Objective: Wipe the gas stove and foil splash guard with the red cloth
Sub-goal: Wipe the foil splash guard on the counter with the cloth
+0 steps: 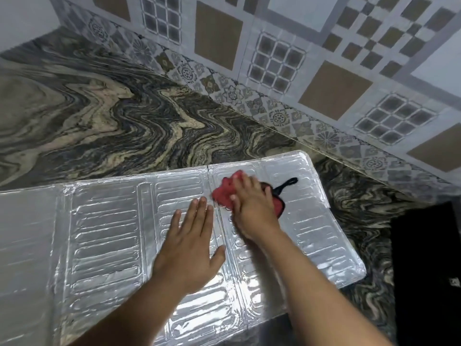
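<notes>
- While pressed down over the crumpled red cloth, right hand curled around it, gripping.
- Left hand flat, fingers spread wide, palm down just left of the right.
- Beneath both: embossed silver foil splash guard, unfolded flat on swirled marble countertop.
- Right of the cloth, printed black-and-red pan picture.
- Beyond, patterned tiled wall.
</notes>
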